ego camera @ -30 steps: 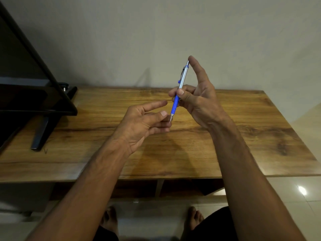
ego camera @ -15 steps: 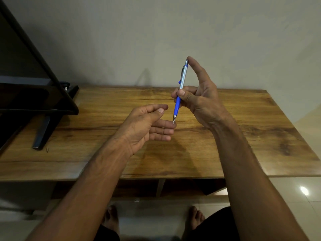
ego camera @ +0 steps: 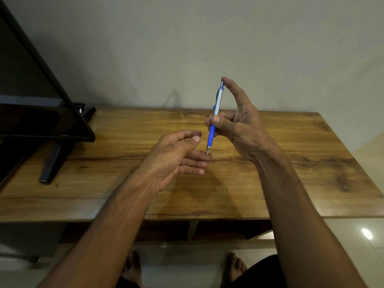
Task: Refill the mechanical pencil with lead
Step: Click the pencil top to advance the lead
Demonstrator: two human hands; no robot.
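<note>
A blue and silver mechanical pencil [ego camera: 216, 110] stands nearly upright above the wooden table, tip down. My right hand [ego camera: 239, 123] grips it at the blue grip with thumb and fingers, and its index finger rests on the top button. My left hand [ego camera: 178, 154] is cupped just left of and below the tip, fingers loosely spread, palm turned up. The metal tip touches or nearly touches a left fingertip. No lead is visible; it is too thin to tell.
The wooden table [ego camera: 291, 163] runs across the view against a plain wall. A black screen [ego camera: 41, 113] on a stand [ego camera: 52, 163] occupies the left end. Below the front edge I see tiled floor and bare feet [ego camera: 133, 265].
My left hand has curled its thumb and index inward and shifted slightly down. The pencil tip has come down onto the left fingertips. My right hand keeps the same grip.
</note>
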